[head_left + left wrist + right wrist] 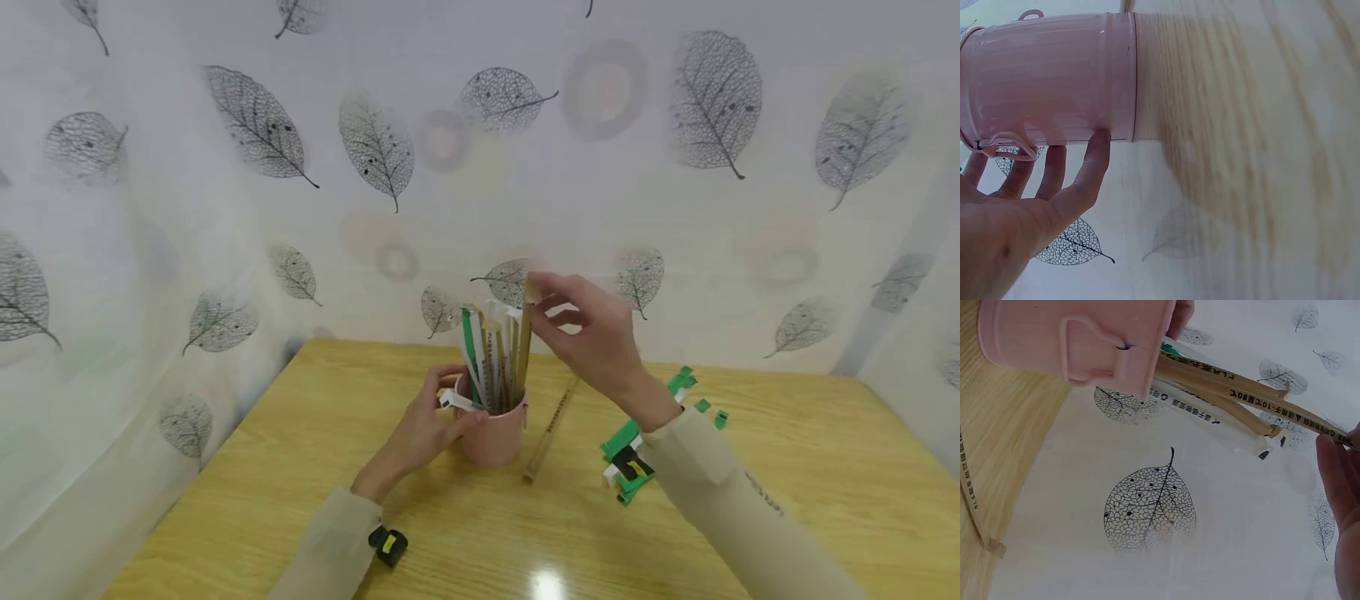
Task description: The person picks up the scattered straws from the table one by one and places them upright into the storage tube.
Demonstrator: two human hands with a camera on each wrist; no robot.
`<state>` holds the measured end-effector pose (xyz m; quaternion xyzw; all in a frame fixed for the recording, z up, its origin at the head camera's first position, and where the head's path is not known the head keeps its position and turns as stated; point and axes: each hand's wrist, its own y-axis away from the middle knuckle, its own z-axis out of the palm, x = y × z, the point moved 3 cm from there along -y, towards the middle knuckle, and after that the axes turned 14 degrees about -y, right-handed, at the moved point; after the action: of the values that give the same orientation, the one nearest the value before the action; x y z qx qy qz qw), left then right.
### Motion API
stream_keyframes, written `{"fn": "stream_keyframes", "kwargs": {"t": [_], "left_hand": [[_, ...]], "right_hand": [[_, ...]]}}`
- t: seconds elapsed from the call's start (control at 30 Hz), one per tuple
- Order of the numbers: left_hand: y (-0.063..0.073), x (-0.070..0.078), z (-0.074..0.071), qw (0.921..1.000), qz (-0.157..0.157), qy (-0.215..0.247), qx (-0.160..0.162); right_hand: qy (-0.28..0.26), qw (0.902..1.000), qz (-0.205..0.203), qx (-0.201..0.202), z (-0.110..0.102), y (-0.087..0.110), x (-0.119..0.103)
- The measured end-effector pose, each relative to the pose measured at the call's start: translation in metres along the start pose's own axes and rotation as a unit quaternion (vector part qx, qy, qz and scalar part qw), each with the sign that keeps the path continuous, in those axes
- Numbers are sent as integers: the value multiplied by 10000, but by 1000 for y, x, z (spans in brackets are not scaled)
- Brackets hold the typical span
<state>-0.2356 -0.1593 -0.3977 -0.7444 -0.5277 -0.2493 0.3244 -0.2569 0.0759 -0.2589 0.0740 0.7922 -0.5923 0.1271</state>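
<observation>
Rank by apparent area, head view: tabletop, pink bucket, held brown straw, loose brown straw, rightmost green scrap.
1. Tabletop
2. Pink bucket
3. Held brown straw and loose brown straw: too alike to rank; the held one's lower end is hidden
4. Rightmost green scrap

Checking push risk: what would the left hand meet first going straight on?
The pink bucket: the left hand already touches its side. The white strip jutting out towards that hand might get brushed too; depth there is unclear.
</observation>
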Motion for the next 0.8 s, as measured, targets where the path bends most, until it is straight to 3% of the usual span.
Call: {"fn": "stream_keyframes", "kwargs": {"t": [0.17,0.47,0.8], "left_hand": [[0,1,1,10000,20,-25,30],[-1,2,0,9999,90,-75,21],[0,1,1,10000,9,-59,20]], "right_hand": [[-64,9997,83,-221,6,14,8],[-52,9967,626,-518,14,39,16],[-94,9944,719,-769,21,57,23]]}}
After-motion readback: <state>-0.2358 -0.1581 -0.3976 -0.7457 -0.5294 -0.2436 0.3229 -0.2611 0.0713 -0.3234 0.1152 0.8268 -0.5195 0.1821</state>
